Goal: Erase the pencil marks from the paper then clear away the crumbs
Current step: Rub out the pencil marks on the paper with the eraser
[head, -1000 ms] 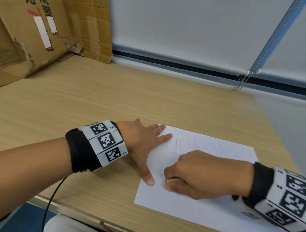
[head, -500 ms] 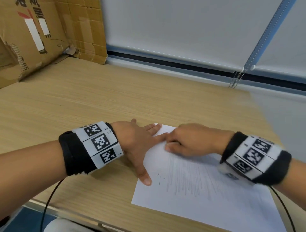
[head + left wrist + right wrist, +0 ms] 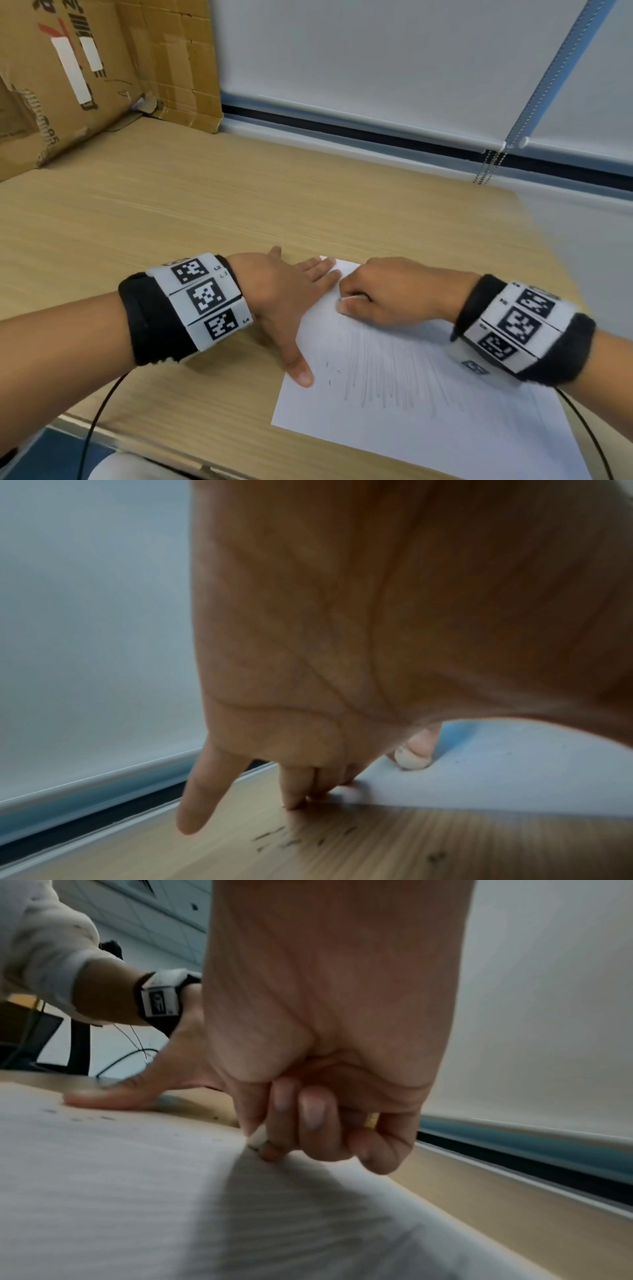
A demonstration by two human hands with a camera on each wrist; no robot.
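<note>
Head view shows my right hand (image 3: pixel 387 294) curled round a small white eraser (image 3: pixel 351 298), pressing it on the white sheet of paper (image 3: pixel 428 421) near its far left corner, while my left hand (image 3: pixel 287 294) lies flat with straight fingers pinning the sheet's left edge to the light wooden desk (image 3: pixel 205 212). I judge erasing only partly done: faint grey pencil strokes (image 3: pixel 394 380) remain across the sheet's middle, and dark crumbs (image 3: pixel 287 840) lie uncleared on the desk and paper. The sheet lies flat, its long axis running from the far left corner toward my near right; the eraser's own axis I cannot tell.
</note>
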